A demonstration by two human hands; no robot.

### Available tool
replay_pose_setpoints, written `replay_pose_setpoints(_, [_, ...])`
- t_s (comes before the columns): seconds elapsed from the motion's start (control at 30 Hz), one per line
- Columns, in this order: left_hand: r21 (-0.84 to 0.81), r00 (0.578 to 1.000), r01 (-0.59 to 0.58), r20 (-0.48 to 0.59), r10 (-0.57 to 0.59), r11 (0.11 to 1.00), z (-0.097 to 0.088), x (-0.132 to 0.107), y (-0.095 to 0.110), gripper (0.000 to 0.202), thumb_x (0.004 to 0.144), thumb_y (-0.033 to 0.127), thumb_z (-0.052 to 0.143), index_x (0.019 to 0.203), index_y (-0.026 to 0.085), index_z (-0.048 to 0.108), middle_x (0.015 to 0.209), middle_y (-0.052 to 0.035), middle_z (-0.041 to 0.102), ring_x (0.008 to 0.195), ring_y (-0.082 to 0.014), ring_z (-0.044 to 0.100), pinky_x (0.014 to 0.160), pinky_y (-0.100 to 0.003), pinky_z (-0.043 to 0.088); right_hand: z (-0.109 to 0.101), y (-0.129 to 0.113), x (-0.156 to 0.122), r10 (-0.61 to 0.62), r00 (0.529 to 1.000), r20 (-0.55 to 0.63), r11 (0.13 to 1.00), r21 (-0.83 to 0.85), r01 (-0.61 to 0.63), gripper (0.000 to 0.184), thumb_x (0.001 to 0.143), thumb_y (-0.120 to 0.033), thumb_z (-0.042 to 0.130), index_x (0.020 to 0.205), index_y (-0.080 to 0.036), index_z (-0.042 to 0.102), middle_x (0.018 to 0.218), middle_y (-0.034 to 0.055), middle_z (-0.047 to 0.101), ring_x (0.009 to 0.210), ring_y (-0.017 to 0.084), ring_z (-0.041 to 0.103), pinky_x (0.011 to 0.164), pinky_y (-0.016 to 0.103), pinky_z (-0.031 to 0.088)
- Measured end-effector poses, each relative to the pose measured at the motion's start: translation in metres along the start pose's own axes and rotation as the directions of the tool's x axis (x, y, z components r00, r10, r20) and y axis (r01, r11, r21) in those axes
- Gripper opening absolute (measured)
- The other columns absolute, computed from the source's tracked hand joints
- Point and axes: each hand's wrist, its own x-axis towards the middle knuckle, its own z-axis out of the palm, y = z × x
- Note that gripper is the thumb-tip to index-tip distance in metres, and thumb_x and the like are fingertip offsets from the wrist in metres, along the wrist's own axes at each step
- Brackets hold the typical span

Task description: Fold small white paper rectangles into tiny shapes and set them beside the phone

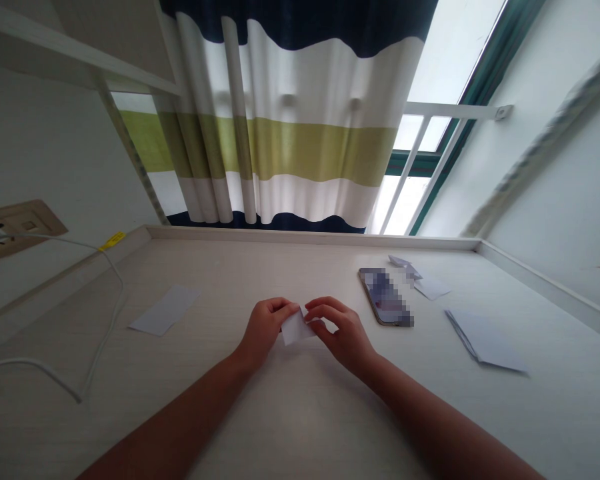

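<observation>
A small folded piece of white paper (294,329) is pinched between my left hand (265,328) and my right hand (343,335), just above the middle of the pale wood-grain desk (300,427). The fingertips of both hands grip its edges, and part of the paper is hidden behind them. To the right of my right hand lies a smartphone (386,297), its screen blurred out.
A loose white paper sheet (165,310) lies at left. At right are a folded paper (485,340) and more paper scraps (430,287). A white cable (100,333) runs along the desk's left side, below a wall socket (20,227). A striped curtain (280,120) hangs beyond the desk.
</observation>
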Motion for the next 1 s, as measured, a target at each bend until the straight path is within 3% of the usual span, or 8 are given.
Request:
replay_pose_setpoints(0.17, [-0.126,0.998,0.054,0.028,-0.051,0.991,0.0022,-0.0003,0.0002,0.021,0.062,0.035,0.062,0.060,0.014,0.062,0.051,0.0022,0.056,0.049,-0.0102,0.048,0.047,-0.021,0.034,-0.0025,-0.0011,0.0012,0.031,0.997,0.065,0.999,0.020,-0.032,0.014,0.074,-0.009,0.056,0.077,-0.020,0.064,0.090,0.0053,0.064,0.080,0.015,0.060,0.070,0.027,0.048])
replay_pose_setpoints(0.67, [-0.207,0.997,0.071,0.049,-0.062,0.976,0.0014,0.0001,-0.0005,0.020,0.062,0.033,0.062,0.063,0.013,0.066,0.052,0.0013,0.058,0.048,-0.0106,0.049,0.045,-0.021,0.033,-0.0037,-0.0017,0.0035,0.019,0.992,0.128,0.997,0.076,-0.029,0.010,0.074,-0.014,0.058,0.078,-0.020,0.065,0.085,0.0040,0.062,0.072,0.013,0.059,0.066,0.025,0.049])
replay_pose_setpoints(1.0, [-0.100,0.998,-0.012,0.066,0.019,0.995,-0.0006,0.0019,-0.0041,0.026,0.063,0.038,0.064,0.068,0.012,0.065,0.062,-0.0019,0.063,0.054,-0.0122,0.053,0.051,-0.022,0.038,-0.0044,-0.0022,0.0030,0.061,0.991,0.116,0.994,0.083,-0.070,0.008,0.073,-0.017,0.059,0.077,-0.020,0.065,0.084,0.0042,0.061,0.071,0.013,0.058,0.066,0.027,0.049])
